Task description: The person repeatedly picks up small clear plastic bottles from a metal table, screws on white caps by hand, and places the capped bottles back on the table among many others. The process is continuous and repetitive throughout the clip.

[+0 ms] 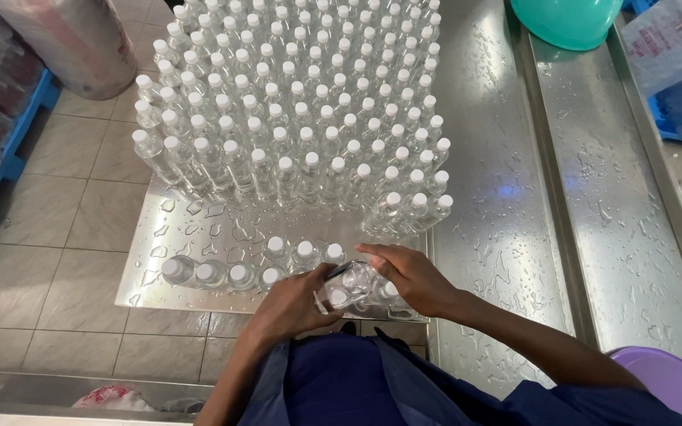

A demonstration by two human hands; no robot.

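- At the near edge of the wet steel bench, a short row of small clear bottles with white caps stands to the left, just beside the hands.
- The left hand has its fingers curled around the left side of a cluster of clear bottles, closed against it.
- That cluster sits between both hands at the bench's front edge, well apart from the large block of bottles massed farther back.
- The right hand lies over the cluster's top and right side, fingers bent and pressing on it.
- Judging by looks, these bottles are light, thin-walled plastic, and slippery with water drops all over the bench; gripping the bodies from both sides seems steadier than pinching the caps.
- To the right, a teal basin and a purple tub sit at the frame's edges.
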